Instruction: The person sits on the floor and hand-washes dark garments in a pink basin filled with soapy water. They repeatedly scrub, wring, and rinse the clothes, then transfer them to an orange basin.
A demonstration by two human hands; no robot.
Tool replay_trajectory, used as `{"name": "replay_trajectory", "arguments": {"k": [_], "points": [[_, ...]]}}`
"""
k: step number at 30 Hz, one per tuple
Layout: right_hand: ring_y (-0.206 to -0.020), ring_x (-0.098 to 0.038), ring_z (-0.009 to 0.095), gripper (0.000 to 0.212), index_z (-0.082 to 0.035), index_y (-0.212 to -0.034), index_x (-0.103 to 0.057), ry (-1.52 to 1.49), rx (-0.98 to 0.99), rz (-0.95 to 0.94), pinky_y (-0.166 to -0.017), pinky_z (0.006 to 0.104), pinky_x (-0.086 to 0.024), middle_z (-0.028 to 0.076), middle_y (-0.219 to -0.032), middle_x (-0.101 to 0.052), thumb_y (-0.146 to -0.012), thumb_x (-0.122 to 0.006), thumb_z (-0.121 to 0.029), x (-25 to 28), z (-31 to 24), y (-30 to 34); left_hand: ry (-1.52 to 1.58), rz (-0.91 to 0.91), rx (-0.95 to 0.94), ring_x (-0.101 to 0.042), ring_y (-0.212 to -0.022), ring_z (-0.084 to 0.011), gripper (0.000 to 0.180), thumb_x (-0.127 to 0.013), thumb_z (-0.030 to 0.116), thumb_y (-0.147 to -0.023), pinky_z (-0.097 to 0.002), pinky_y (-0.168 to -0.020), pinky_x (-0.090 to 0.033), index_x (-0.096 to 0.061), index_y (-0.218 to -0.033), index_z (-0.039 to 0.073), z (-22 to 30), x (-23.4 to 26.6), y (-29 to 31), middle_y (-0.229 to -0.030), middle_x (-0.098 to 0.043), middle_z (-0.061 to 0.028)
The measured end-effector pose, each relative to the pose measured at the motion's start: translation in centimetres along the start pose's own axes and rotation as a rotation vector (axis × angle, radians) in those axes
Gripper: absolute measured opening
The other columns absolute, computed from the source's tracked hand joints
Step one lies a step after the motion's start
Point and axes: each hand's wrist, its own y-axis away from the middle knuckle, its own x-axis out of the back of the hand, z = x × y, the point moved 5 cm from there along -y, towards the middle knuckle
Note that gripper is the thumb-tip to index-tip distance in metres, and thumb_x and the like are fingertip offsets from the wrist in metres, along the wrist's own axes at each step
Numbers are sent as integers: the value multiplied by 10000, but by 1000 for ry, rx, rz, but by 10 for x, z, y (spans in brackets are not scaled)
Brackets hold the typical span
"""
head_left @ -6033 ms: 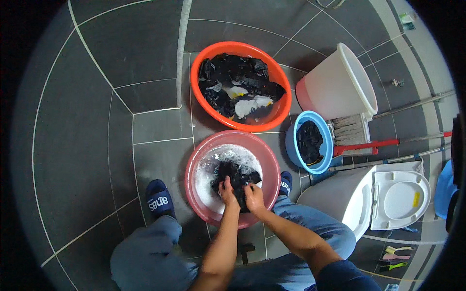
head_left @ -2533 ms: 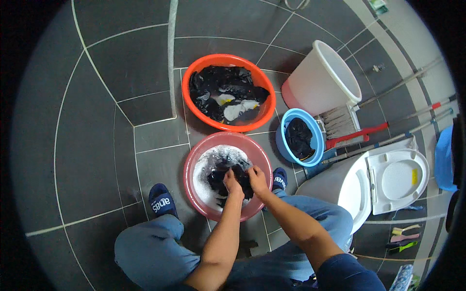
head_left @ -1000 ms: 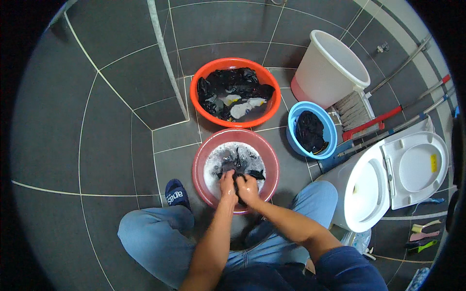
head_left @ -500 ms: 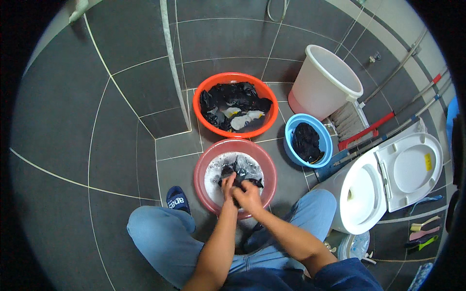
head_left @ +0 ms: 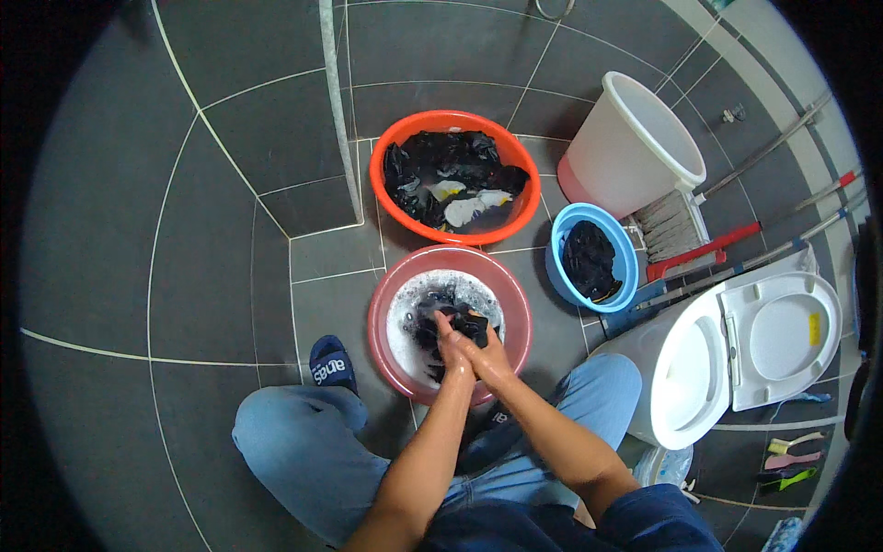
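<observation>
Three round basins stand on the grey tiled floor: one orange basin (head_left: 453, 175), one pink basin (head_left: 448, 322) and one smaller blue basin (head_left: 594, 258). There is one white bucket (head_left: 630, 147), one white toilet (head_left: 736, 350), and one dark blue slipper (head_left: 332, 365) in plain sight.
</observation>
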Motion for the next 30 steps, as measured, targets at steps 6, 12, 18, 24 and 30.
{"name": "replay_trajectory", "arguments": {"k": [6, 12, 18, 24, 30], "points": [[-713, -686, 187, 231, 10, -930, -698, 271, 15, 150, -678, 345, -545, 110, -803, -728, -748, -712, -132, 59, 0, -33, -66, -107, 78, -513, -1187, -216, 612, -480, 576, -969, -367, -1083, -352, -558, -1310, 74, -14, -31, 30, -1292, -554, -117], [-841, -679, 444, 445, 19, -953, -673, 626, 17, -77, -762, 486, -533, 283, -856, -684, -711, -714, -353, -3, -30, 22, 48, -411, 176, -641, -971, -212, 339, -711, 268, -914, -396, -873, -537, -633, -1185, 80, -1, 21, -27, -1081, -671, -52], [-889, -677, 469, 430, 67, -923, -678, 577, 20, 173, -808, 503, -517, 312, -856, -677, -785, -627, -337, -25, 13, -23, 279, -233, 236, -609, -1082, -288, 532, -599, 378, -939, -436, -935, -503, -559, -1298, -13, -18, 47, -53, -1218, -623, -137], [-888, -676, 228, 361, 19, -1046, -670, 316, -185, 274, -779, 397, -536, 165, -917, -707, -840, -656, -277, 66, 72, -85, -122, 128, -189, -633, -832, -226, 290, -625, 230, -886, -372, -808, -518, -665, -1063, 4, 34, -3, -14, -963, -665, -92], [-983, -619, 238, 415, -32, -1190, -559, 80, -413, -85, -830, 375, -498, 148, -1051, -642, -851, -604, -268, 50, 94, -102, -276, 300, -527, -625, -934, -229, 372, -556, 299, -937, -353, -872, -480, -667, -1067, -32, 101, 0, 4, -1026, -676, -115]]}}
